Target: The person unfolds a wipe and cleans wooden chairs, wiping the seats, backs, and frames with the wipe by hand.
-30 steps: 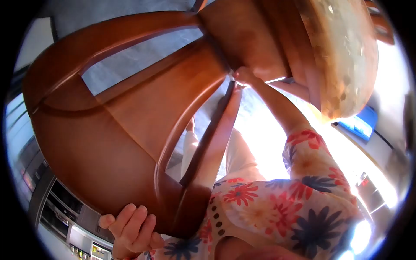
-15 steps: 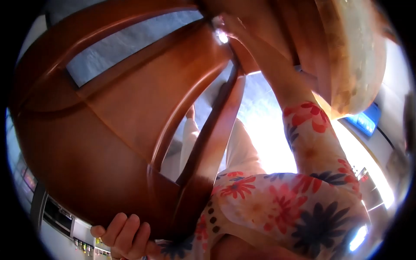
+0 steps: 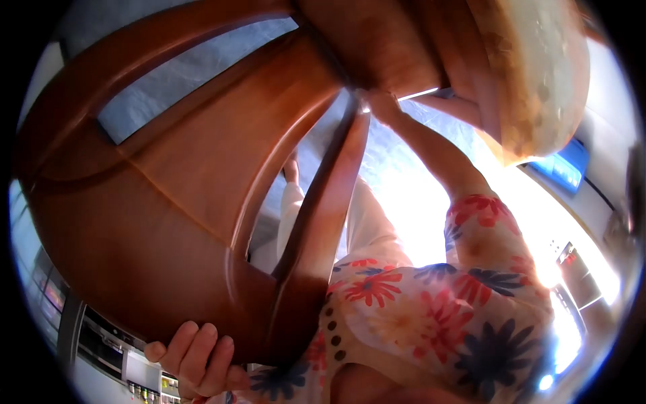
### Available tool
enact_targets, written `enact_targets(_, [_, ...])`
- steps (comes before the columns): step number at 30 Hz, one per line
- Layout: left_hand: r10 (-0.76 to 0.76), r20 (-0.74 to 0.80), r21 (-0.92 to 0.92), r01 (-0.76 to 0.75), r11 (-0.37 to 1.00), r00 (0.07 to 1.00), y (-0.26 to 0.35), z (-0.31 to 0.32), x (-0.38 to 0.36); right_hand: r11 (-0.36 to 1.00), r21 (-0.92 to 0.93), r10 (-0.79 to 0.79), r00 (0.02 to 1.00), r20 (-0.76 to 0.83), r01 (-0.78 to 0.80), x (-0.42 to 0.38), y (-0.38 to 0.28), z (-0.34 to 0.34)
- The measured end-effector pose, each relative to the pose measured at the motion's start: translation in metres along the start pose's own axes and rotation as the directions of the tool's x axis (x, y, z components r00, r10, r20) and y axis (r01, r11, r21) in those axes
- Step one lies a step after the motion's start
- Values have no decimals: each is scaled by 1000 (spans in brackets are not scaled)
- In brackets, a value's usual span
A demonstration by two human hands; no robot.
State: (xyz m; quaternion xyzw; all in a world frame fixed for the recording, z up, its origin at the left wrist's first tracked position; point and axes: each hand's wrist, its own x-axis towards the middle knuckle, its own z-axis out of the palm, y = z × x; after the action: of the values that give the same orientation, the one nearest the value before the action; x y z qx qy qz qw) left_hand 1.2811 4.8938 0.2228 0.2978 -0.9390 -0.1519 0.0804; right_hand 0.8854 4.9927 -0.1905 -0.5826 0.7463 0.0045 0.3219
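A brown wooden chair (image 3: 182, 222) with long slots in its backrest fills the left and middle of the head view, tilted close to me. My left hand (image 3: 198, 360) is closed round the lower edge of the backrest, fingers curled over it. At the far end of the backrest, my right hand (image 3: 380, 106) touches the chair where a slat meets the seat (image 3: 377, 47). Its fingers look bent together. A small bright white spot shows beside them, and I cannot make out what it is.
A round table with a pale, stone-like top (image 3: 538, 74) stands at upper right. Beyond it is a lit blue screen (image 3: 565, 165). Shelves with small items (image 3: 145, 387) are at lower left. Strong light glares off the floor (image 3: 417, 215).
My right hand has come down and nearer along the chair, from the seat joint to the top of the side slat. My left hand keeps its hold, and the chair has shifted slightly left.
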Motion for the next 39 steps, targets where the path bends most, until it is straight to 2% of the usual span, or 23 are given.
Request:
enact_targets(2, [-20,62,1,20,1000,998,0,-6,-3,982,-132,156,968,194,-132,-29,-2,-12])
enact_targets(3, [-11,72,-3,11,1000,997,-1,-8,-2,927,-361,257,877,406,-104,-47,8,-7])
enact_targets(4, [-5,79,-5,5,1000,997,-1,-8,-1,831,-557,387,730,563,-11,-66,27,4])
enact_targets(5, [2,88,-6,-2,1000,996,-2,-7,0,898,-440,267,767,583,22,-92,62,20])
enact_targets(7, [42,48,2,-42,999,998,-2,0,3,956,-268,219,894,392,-117,-99,53,5])
enact_targets(9, [90,11,-4,-90,996,996,-3,5,6,985,-60,161,987,-15,-161,-74,30,-4])
enact_targets(10, [115,-8,-7,-115,993,993,-4,7,6,961,45,273,962,7,-273,-54,0,-34])
enact_targets(11, [143,-19,-11,-143,990,990,-3,9,7,950,130,288,957,-23,-283,-36,-14,-47])
enact_targets(13, [127,-126,7,-127,992,984,0,14,8,975,147,182,976,-120,-164,-8,-13,-27])
enact_targets(14, [122,-187,14,-122,992,975,1,18,11,962,145,244,967,-71,-232,-9,-10,-23])
enact_targets(16, [102,-181,31,-98,995,978,7,18,14,931,130,344,939,11,-342,-4,-7,-23])
enact_targets(19, [112,-154,62,-104,993,982,9,20,16,941,138,316,948,-27,-309,-37,8,-11])
enact_targets(22, [85,-90,64,-79,995,992,5,13,13,938,83,335,942,29,-336,-41,23,-8])
enact_targets(23, [66,-67,68,-61,996,996,5,11,10,870,234,449,894,-7,-435,-32,9,-27])
enact_targets(25, [34,-51,99,-28,995,998,9,13,9,909,249,359,931,-67,-333,-1,-4,-47])
enact_targets(27, [14,-35,128,-9,992,999,15,17,10,886,447,230,953,-197,-122,45,-13,-45])
enact_targets(29, [-3,-9,161,4,987,1000,21,23,14,872,474,8,962,-273,127,102,-15,-21])
enact_targets(31, [47,-61,107,-40,993,997,22,29,28,973,226,-25,997,-78,42,120,-47,-53])
enact_targets(33, [104,-128,70,-96,993,986,21,37,33,956,275,37,971,235,-102,143,-39,-65])
enact_targets(35, [175,-227,56,-166,984,958,5,36,22,911,316,143,923,356,-264,148,-54,-60])
enact_targets(36, [192,-222,33,-190,981,956,-4,33,18,864,354,237,910,342,-358,143,-59,-56])
enact_targets(38, [232,-230,-5,-240,971,945,-14,29,15,994,77,84,996,-32,-82,116,-47,-25])
enact_targets(39, [163,-131,46,-158,986,978,-7,24,16,996,43,72,997,32,-74,98,-43,-30])
